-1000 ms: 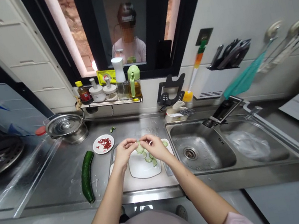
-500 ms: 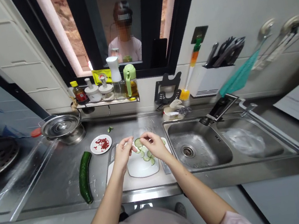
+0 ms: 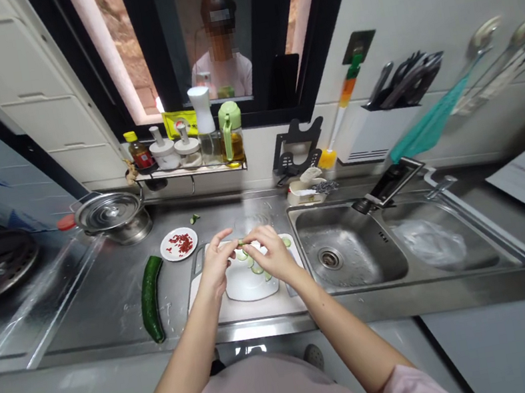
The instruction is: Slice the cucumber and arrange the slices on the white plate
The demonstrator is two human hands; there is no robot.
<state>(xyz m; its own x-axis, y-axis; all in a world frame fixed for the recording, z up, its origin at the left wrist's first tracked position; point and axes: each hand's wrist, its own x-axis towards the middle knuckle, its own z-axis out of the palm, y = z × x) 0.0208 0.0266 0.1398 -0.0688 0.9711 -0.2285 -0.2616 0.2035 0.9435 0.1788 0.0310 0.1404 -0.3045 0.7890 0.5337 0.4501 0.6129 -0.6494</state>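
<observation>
Above a white plate [image 3: 251, 291] my left hand [image 3: 216, 267] and my right hand [image 3: 273, 255] meet at the fingertips. A thin cucumber slice [image 3: 242, 243], seen nearly edge-on, is pinched between them. The fingers of both hands are closed at the tips, partly hiding the slice. Several more pale green slices [image 3: 257, 268] lie spread on the plate under my hands. The plate rests on a light cutting board [image 3: 242, 312]. To the left lies a dark green cucumber piece [image 3: 150, 304] on the steel counter.
A small white dish [image 3: 171, 254] with chopped red bits stands behind the cucumber. Farther left is a lidded steel pot [image 3: 128, 228]. On the right are a double sink [image 3: 359, 282] and black faucet [image 3: 385, 185]. A condiment shelf [image 3: 171, 172] hangs beneath the window.
My hands have come closer together, and my left fingertips now meet the slice that my right hand held. The slice has turned from face-on to nearly edge-on. The view has shifted slightly.
</observation>
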